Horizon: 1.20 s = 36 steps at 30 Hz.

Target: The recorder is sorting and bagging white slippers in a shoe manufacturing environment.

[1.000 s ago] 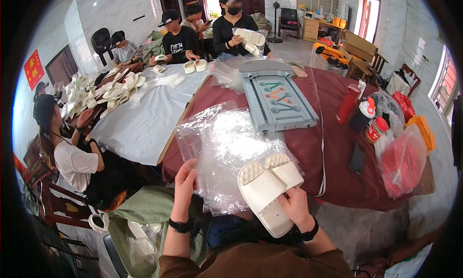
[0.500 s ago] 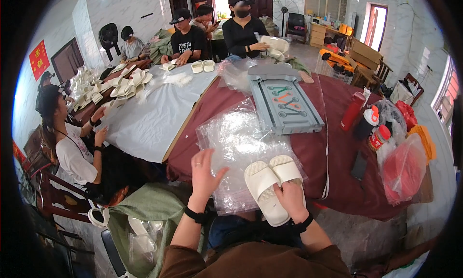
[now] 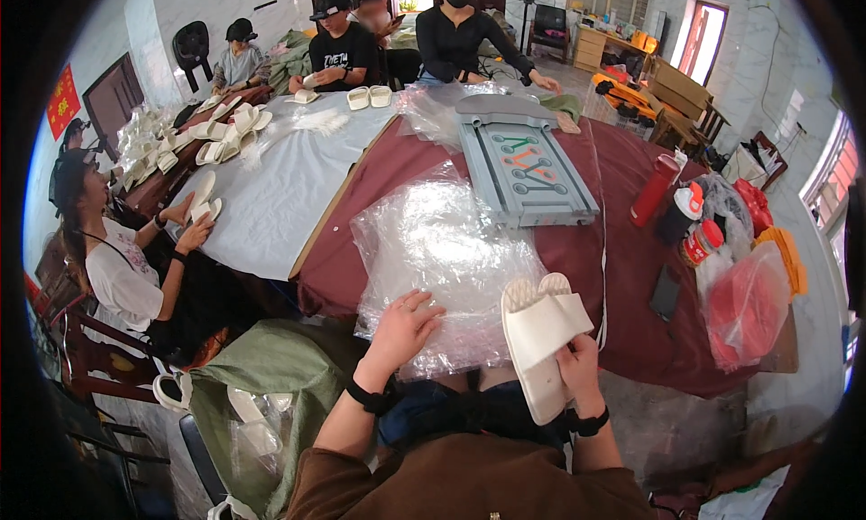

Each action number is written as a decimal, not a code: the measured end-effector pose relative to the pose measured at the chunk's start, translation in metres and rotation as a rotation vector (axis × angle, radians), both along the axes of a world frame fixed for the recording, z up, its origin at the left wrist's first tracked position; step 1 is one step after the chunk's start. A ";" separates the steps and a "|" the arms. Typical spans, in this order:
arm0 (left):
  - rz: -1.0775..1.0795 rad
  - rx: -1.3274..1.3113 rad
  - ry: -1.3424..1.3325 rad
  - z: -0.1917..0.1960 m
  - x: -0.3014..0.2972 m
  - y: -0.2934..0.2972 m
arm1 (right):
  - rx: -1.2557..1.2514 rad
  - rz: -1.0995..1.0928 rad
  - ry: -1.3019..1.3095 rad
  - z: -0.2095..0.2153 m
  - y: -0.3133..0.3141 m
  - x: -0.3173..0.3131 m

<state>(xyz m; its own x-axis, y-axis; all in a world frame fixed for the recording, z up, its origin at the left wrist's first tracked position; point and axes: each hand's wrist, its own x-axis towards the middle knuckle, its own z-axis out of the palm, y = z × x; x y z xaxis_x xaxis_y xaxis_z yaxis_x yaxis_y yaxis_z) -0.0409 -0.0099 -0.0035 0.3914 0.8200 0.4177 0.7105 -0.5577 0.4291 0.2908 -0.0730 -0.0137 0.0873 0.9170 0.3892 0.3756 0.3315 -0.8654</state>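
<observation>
A pair of cream-white slide slippers (image 3: pixel 534 353) is held together by my right hand (image 3: pixel 579 368), in front of me and beyond the near table edge. The pair is tilted, one slipper largely hidden behind the other. My left hand (image 3: pixel 408 331) lies palm down on the near left part of a stack of clear plastic bags (image 3: pixel 442 240), its fingers stretched toward the right. The bags rest on a dark red tablecloth (image 3: pixel 334 276).
Beyond the bags stands a grey folding stool (image 3: pixel 532 173). A red bottle (image 3: pixel 654 191), jar (image 3: pixel 704 242), phone (image 3: pixel 666 293) and pink bag (image 3: pixel 744 317) lie right. Co-workers handle slippers around the left table (image 3: pixel 298 186). A green sack (image 3: pixel 307 376) with bagged slippers stands lower left.
My left hand has come down onto the plastic bags. My right hand has turned and moved the slippers rightward. The co-worker at left now holds slippers; the one at the back has put down a bundle.
</observation>
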 end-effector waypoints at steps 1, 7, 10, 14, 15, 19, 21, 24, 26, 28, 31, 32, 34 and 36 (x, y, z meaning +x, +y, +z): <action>-0.002 -0.001 -0.002 0.003 0.002 0.000 | -0.063 0.061 0.063 -0.008 -0.007 0.012; 0.101 -0.177 -0.321 0.007 0.009 0.006 | -0.155 0.419 0.283 0.049 -0.040 -0.010; 0.087 -0.188 -0.399 0.015 0.015 0.007 | -0.101 0.519 0.110 0.049 -0.033 -0.016; 0.046 -0.250 -0.404 0.031 0.018 0.002 | 0.041 0.596 -0.302 0.043 -0.017 -0.025; 0.031 -0.306 -0.408 0.036 0.018 -0.001 | 0.078 0.551 -0.383 0.044 -0.014 -0.030; 0.010 -0.378 -0.389 0.055 0.017 -0.012 | 0.114 0.365 -0.598 0.039 -0.009 -0.038; -0.079 -0.206 -0.302 0.061 0.017 -0.016 | 0.080 0.292 -0.656 0.038 -0.009 -0.040; -0.159 -0.100 -0.055 0.078 0.023 -0.026 | 0.136 0.201 -0.680 0.036 -0.010 -0.044; -0.200 0.033 0.039 0.080 0.029 -0.029 | 0.201 0.140 -0.646 0.036 -0.010 -0.048; -0.235 0.168 0.132 0.082 0.034 -0.034 | 0.151 0.110 -0.659 0.041 -0.009 -0.052; -0.340 0.150 0.076 0.085 0.042 -0.041 | 0.074 0.083 -0.653 0.047 0.000 -0.058; -0.345 0.152 0.076 0.087 0.044 -0.042 | 0.046 0.084 -0.633 0.048 0.003 -0.060; -0.425 0.089 0.036 0.091 0.046 -0.043 | 0.092 0.011 -0.642 0.035 0.014 -0.069; -0.465 0.078 0.008 0.098 0.051 -0.046 | 0.140 -0.060 -0.646 -0.005 0.041 -0.083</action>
<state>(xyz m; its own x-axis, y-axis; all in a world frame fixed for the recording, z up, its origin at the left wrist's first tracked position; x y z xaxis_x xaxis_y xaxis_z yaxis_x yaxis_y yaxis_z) 0.0100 -0.0560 0.0944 0.7133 0.5229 0.4667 0.3802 -0.8481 0.3691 0.2076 -0.0323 -0.0189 -0.1546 0.8546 0.4957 0.8259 0.3872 -0.4098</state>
